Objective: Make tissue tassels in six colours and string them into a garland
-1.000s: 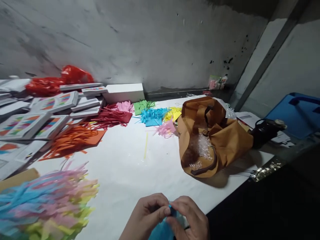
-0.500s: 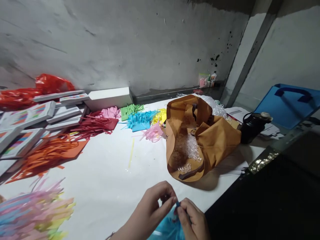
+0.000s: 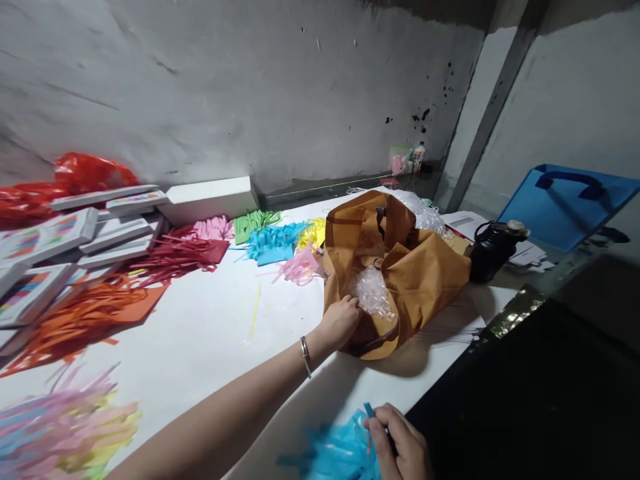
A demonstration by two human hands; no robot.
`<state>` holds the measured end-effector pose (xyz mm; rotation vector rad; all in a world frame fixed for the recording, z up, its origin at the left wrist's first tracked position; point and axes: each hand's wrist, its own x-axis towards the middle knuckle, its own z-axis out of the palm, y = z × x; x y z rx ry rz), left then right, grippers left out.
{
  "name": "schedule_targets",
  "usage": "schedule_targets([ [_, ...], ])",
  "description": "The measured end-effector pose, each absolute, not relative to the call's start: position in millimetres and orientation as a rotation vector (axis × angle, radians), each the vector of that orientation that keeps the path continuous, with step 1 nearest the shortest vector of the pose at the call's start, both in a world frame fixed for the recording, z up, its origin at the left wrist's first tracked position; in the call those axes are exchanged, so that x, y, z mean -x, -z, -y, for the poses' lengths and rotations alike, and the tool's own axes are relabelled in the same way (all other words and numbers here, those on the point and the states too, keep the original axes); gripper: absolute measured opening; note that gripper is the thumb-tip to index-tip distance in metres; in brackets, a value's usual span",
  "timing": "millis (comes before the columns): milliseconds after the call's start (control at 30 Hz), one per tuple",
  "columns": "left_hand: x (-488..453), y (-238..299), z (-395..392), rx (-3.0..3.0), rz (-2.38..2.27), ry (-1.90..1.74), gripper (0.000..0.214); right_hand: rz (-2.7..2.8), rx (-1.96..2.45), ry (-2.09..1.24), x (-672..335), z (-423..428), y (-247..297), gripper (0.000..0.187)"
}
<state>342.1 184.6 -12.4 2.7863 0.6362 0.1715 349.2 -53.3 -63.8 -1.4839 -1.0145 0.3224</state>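
My left hand [image 3: 341,322], with a silver bangle at its wrist, reaches over the rim of a brown fabric bag [image 3: 433,267]. Its curled fingers touch a heap of small clear plastic pieces [image 3: 373,291] inside; whether a piece is between the fingertips is hidden. Lower down, my right hand [image 3: 400,440] pinches the narrow twisted top of a blue tissue-paper tassel [image 3: 345,447] between thumb and fingers. The tassel's blue strips spread out to the left of that hand, over the white table surface [image 3: 200,360].
Fringed paper bundles in orange [image 3: 100,307], dark red [image 3: 185,253], blue [image 3: 275,241] and pink [image 3: 300,265] lie across the table. White boxes [image 3: 55,233] are stacked at left. Pastel tassels [image 3: 65,427] lie at front left. A black bottle [image 3: 495,250] stands right of the bag.
My left hand has left the blue tassel and moved up and forward into the brown bag. My right hand still pinches the tassel's top. The view has shifted slightly.
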Motion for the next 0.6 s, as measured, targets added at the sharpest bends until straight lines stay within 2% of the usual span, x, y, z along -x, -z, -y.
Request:
schedule_targets([
  [200, -334.6, 12.8, -182.0, -2.618, -0.623, -0.313, 0.017, 1.063, 1.499, -0.299, -351.2, 52.2, 59.7, 0.027],
  [400, -332.9, 12.6, -177.1, -2.319, -0.634, -0.431, 0.023, 1.144, 1.481, -0.278, -351.6, 43.4, 44.3, 0.030],
  [533, -335.8, 8.1, -173.4, -2.054, -0.663, -0.467, 0.014, 1.192, 1.474, -0.279, -347.5, 41.6, 44.0, 0.030],
  [600, -329.5, 1.6, -163.5, -1.890, -0.654, -0.452, 0.020, 1.174, 1.474, -0.263, -348.3, 42.4, 44.9, 0.029],
])
